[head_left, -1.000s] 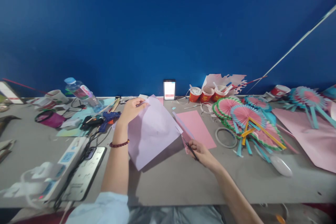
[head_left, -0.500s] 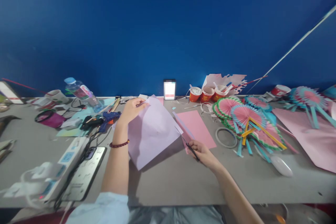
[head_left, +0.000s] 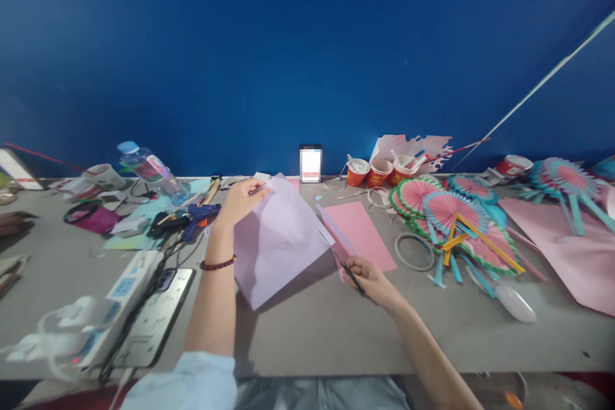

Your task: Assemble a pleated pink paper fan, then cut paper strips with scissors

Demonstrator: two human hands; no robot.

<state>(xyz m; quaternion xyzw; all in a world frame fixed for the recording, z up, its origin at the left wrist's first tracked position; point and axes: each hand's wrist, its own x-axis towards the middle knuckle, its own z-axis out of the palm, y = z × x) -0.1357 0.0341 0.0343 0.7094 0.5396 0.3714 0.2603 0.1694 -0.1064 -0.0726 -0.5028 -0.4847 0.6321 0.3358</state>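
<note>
My left hand [head_left: 241, 200] pinches the far corner of a lilac paper sheet [head_left: 276, 243] and holds it tilted above the grey table [head_left: 336, 333]. A dark bead bracelet sits on that wrist. My right hand [head_left: 369, 277] grips a pair of black-handled scissors [head_left: 343, 262], whose thin blades point up-left to the sheet's right edge. A pink sheet [head_left: 358, 234] lies flat just behind the scissors.
Pleated pink-and-teal paper fans [head_left: 451, 218] and a tape ring [head_left: 414, 251] lie to the right, red paper cups [head_left: 379, 172] and a small standing phone [head_left: 310, 163] at the back. On the left are a glue gun [head_left: 192, 218], water bottle [head_left: 151, 170], power strip [head_left: 129, 282] and another phone [head_left: 156, 317].
The scissors' tips have crept slightly further left along the lilac sheet's edge. Both hands otherwise stay where they were.
</note>
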